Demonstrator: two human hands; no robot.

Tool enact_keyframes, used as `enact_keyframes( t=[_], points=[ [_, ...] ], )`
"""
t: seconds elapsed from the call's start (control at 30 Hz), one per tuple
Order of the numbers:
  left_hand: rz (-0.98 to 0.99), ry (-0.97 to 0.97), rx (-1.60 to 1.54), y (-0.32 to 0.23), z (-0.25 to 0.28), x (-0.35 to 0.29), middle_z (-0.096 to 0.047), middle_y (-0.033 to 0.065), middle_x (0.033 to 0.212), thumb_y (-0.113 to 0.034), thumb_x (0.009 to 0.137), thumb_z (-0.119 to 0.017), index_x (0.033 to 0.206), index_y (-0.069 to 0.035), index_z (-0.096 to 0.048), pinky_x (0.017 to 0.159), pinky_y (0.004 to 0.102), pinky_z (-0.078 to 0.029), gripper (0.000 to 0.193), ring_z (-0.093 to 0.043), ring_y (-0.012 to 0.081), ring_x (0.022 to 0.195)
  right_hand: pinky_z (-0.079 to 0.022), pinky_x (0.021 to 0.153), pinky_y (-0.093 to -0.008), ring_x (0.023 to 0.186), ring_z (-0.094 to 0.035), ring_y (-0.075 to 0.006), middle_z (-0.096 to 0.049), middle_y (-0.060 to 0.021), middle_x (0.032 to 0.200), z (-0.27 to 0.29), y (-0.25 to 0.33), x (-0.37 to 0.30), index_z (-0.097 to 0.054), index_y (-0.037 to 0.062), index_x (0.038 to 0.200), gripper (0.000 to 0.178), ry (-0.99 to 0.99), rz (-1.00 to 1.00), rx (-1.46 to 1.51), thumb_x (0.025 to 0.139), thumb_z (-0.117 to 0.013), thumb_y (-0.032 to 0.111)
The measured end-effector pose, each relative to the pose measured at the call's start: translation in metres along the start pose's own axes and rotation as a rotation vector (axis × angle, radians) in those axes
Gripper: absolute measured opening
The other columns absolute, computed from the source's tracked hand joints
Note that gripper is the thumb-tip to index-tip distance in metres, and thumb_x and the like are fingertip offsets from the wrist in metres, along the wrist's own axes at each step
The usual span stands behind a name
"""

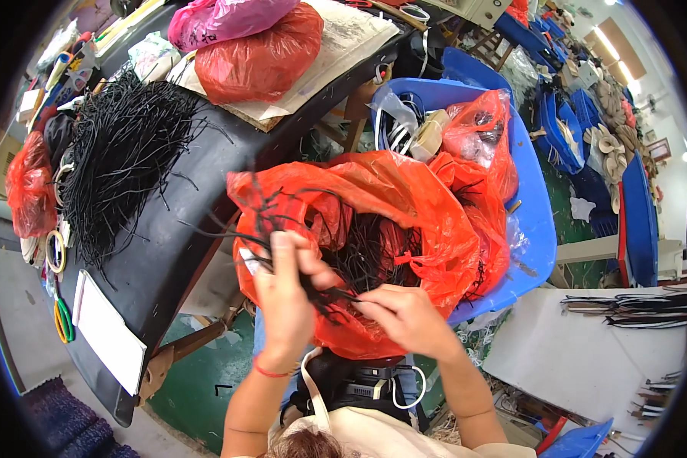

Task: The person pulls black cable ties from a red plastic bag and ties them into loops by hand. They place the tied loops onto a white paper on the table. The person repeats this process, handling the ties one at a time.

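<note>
While both hands worked over the mouth of a red plastic bag [439, 229], a thin bundle of black cords [318, 296] ran between them, above the near side of the opening. Its long axis sloped from upper left to lower right, with the loose ends fanning out, blurred, beyond the left hand [285, 286]. That hand was closed around the bundle, thumb uppermost; how tightly it gripped could not be told through the blur. The right hand [406, 319] came in from the other side, its thumb and forefinger brought narrowly together on the lower right end of the strands.

The key relation was this short slanting span: the bundle lay to the right of the left fingers and to the left of the right fingertips, touching both, so neither hand had a gap to cross. More black cords [366, 248] lay tangled inside the bag, just past the bundle from the body. A large pile of black cords [122, 153] lay well apart on the black table [206, 179], nearer the left hand, while a blue bin [538, 244] stood to the right.
</note>
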State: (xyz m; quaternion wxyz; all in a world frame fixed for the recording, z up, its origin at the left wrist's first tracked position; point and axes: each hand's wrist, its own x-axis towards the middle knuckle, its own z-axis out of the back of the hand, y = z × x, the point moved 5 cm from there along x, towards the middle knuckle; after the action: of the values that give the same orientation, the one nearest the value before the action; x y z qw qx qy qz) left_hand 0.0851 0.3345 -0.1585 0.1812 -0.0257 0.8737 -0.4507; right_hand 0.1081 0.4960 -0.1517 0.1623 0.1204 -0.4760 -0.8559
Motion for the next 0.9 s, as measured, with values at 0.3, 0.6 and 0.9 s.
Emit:
enact_keyframes(
  t=[0.3,0.6,0.9],
  points=[
    [0.112,0.069,-0.011,-0.003,-0.001,-0.002,-0.036,-0.0055,0.058,-0.029,0.098,-0.041,0.084,-0.007,-0.053,0.039,0.0189,-0.022,0.029,-0.029,0.0024,0.044,-0.047,0.066,-0.0424,0.078,-0.061,-0.0405,-0.061,-0.0243,0.073,-0.003,-0.134,0.076,-0.064,-0.0041,0.077,0.03,-0.248,-0.5,-0.128,0.083,-0.062,0.025],
    [0.122,0.096,0.017,0.008,0.008,-0.001,-0.038,-0.0045,0.059,-0.029,0.099,-0.04,0.086,-0.005,-0.053,0.04,0.0191,-0.027,0.03,-0.032,0.003,0.045,-0.043,0.056,-0.024,0.063,-0.057,-0.0088,-0.062,-0.0042,0.072,0.002,-0.132,0.057,-0.061,-0.0014,0.082,0.025,-0.213,-0.418,0.254,0.084,-0.064,0.023],
    [-0.089,0.203,0.228,0.009,-0.017,-0.006,-0.064,0.0094,0.084,-0.027,0.099,-0.039,0.093,0.001,-0.055,0.072,0.0275,-0.051,0.033,-0.063,0.0154,0.077,-0.041,0.055,-0.0196,0.062,-0.051,-0.0031,-0.056,0.0016,0.068,0.064,-0.017,0.022,-0.06,0.0001,0.082,0.015,-0.326,-0.233,0.289,0.086,-0.063,0.014]
  ],
)
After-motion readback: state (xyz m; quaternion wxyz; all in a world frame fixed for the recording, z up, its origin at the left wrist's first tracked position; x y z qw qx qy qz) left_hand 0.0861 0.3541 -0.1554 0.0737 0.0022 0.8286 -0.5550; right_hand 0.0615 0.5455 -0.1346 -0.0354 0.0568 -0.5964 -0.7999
